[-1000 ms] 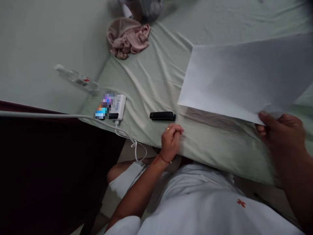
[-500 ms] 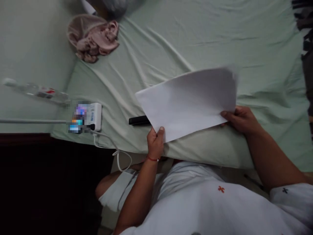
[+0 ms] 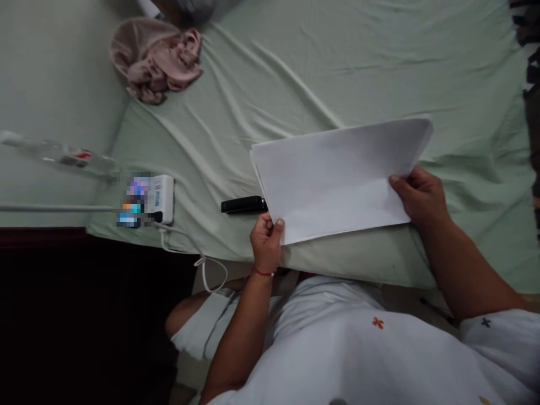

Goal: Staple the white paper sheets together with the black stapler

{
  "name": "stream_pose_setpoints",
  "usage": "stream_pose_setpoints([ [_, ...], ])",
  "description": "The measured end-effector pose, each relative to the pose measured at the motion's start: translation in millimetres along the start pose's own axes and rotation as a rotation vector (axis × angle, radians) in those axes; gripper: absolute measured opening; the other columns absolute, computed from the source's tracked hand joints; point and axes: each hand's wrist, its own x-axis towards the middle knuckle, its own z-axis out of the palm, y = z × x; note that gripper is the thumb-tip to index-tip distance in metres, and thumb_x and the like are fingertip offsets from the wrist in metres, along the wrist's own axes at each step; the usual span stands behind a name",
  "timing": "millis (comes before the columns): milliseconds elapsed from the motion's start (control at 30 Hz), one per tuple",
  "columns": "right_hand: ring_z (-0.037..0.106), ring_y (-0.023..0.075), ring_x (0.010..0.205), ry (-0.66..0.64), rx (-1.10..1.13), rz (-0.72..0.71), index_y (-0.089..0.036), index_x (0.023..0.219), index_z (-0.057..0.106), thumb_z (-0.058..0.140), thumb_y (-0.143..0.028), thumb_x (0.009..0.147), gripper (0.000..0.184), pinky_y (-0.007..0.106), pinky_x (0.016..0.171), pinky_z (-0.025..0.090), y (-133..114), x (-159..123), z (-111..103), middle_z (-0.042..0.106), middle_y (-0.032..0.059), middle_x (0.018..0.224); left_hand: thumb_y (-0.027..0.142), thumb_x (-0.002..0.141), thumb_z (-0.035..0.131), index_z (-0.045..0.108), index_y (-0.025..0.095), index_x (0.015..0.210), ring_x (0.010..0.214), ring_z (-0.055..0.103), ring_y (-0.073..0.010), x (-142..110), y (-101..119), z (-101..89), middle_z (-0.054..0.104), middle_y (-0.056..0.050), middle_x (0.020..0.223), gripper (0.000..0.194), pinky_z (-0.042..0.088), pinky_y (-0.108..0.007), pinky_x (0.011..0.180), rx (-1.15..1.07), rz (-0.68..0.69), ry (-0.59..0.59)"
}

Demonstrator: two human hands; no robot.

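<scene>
Several white paper sheets (image 3: 337,180) are held together over the bed, their far right corner curling up. My left hand (image 3: 266,242), with a red string on the wrist, pinches the near left corner, thumb on top. At the right edge, my right hand (image 3: 422,197) grips the sheets with its thumb on top and its other fingers partly hidden beneath. Just left of the paper lies a black stapler-like object (image 3: 241,205) on the bedsheet; the paper covers its right end.
A crumpled pink cloth (image 3: 162,64) lies at the far left of the green bedsheet (image 3: 379,67). To the left are a clear plastic bottle (image 3: 76,157), a white box (image 3: 165,198) beside a blurred-out item, and a looped white cable (image 3: 204,261) over the bed's edge.
The sheets have shifted right and swung flatter, with their left edges now slightly fanned. My right hand has moved up a little. More of the black object shows.
</scene>
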Motion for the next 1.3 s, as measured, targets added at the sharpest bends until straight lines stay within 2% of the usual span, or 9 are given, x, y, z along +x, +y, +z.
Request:
stream_pose_setpoints([
  [100, 0.049, 0.0123, 0.063, 0.027, -0.114, -0.065, -0.023, 0.092, 0.077, 0.088, -0.047, 0.077, 0.030, 0.026, 0.056, 0.040, 1, 0, -1, 0.066, -0.0020, 0.076, 0.070, 0.088, 0.077, 0.065, 0.019, 0.081, 0.061, 0.042, -0.0104, 0, 4, 1.0, 0.051, 0.005, 0.067, 0.053, 0.037, -0.021, 0.058, 0.109, 0.036, 0.061],
  [200, 0.045, 0.0121, 0.064, 0.052, -0.181, -0.096, -0.022, 0.086, 0.074, 0.084, -0.051, 0.080, 0.032, 0.027, 0.057, 0.036, -1, 0, -2, 0.060, -0.0025, 0.073, 0.074, 0.092, 0.071, 0.060, 0.020, 0.074, 0.064, 0.042, -0.0114, 0, 6, 2.3, 0.048, 0.004, 0.066, 0.058, 0.037, -0.023, 0.059, 0.127, 0.072, 0.101],
  [367, 0.050, 0.0137, 0.070, 0.121, -0.083, -0.080, -0.023, 0.088, 0.073, 0.085, -0.052, 0.077, 0.033, 0.028, 0.066, 0.042, -3, 2, 0, 0.066, -0.0013, 0.080, 0.068, 0.085, 0.082, 0.066, 0.020, 0.088, 0.061, 0.044, -0.0111, -2, 7, 3.1, 0.054, 0.004, 0.068, 0.051, 0.038, -0.023, 0.057, 0.023, -0.035, -0.026],
  [567, 0.052, 0.0155, 0.073, 0.119, -0.080, -0.070, -0.024, 0.085, 0.070, 0.085, -0.055, 0.075, 0.036, 0.030, 0.069, 0.045, -5, 1, 3, 0.067, 0.0000, 0.081, 0.076, 0.090, 0.072, 0.050, 0.020, 0.065, 0.060, 0.034, -0.0111, -2, 10, 3.3, 0.039, 0.005, 0.061, 0.064, 0.031, -0.024, 0.055, 0.137, 0.052, 0.076],
  [733, 0.054, 0.0164, 0.076, 0.148, -0.024, -0.078, -0.024, 0.086, 0.069, 0.085, -0.052, 0.076, 0.034, 0.031, 0.072, 0.049, -6, 2, 4, 0.068, 0.0007, 0.082, 0.066, 0.084, 0.084, 0.066, 0.020, 0.082, 0.064, 0.046, -0.0118, -3, 5, 1.5, 0.056, 0.003, 0.070, 0.049, 0.040, -0.023, 0.060, -0.041, -0.044, -0.075],
  [967, 0.050, 0.0146, 0.071, 0.159, -0.038, -0.081, -0.023, 0.082, 0.067, 0.085, -0.054, 0.074, 0.037, 0.030, 0.067, 0.045, -9, 1, 7, 0.061, -0.0006, 0.076, 0.067, 0.091, 0.076, 0.056, 0.020, 0.069, 0.060, 0.039, -0.0103, -3, 3, 1.2, 0.046, 0.004, 0.065, 0.056, 0.035, -0.023, 0.055, 0.044, -0.005, 0.013],
  [1067, 0.050, 0.0151, 0.071, 0.184, -0.012, -0.077, -0.024, 0.084, 0.069, 0.086, -0.053, 0.071, 0.037, 0.030, 0.067, 0.045, -9, 2, 7, 0.063, 0.0002, 0.079, 0.070, 0.088, 0.078, 0.054, 0.021, 0.070, 0.054, 0.036, -0.0094, -4, 5, 1.7, 0.042, 0.006, 0.060, 0.057, 0.033, -0.022, 0.049, -0.053, -0.053, -0.027],
  [1167, 0.050, 0.0156, 0.072, 0.200, 0.000, -0.086, -0.025, 0.083, 0.066, 0.086, -0.054, 0.073, 0.037, 0.030, 0.065, 0.043, -9, 4, 7, 0.064, 0.0014, 0.080, 0.069, 0.080, 0.086, 0.060, 0.022, 0.078, 0.051, 0.044, -0.0098, -4, 7, 1.9, 0.052, 0.005, 0.061, 0.054, 0.037, -0.022, 0.047, -0.093, -0.124, -0.099],
  [1300, 0.048, 0.0149, 0.068, 0.189, -0.013, -0.083, -0.025, 0.081, 0.063, 0.086, -0.055, 0.073, 0.038, 0.030, 0.063, 0.043, -10, 4, 8, 0.058, -0.0004, 0.074, 0.068, 0.089, 0.078, 0.057, 0.022, 0.072, 0.049, 0.046, -0.0098, -5, 7, 1.6, 0.052, 0.005, 0.057, 0.054, 0.038, -0.022, 0.047, -0.001, -0.089, -0.082],
])
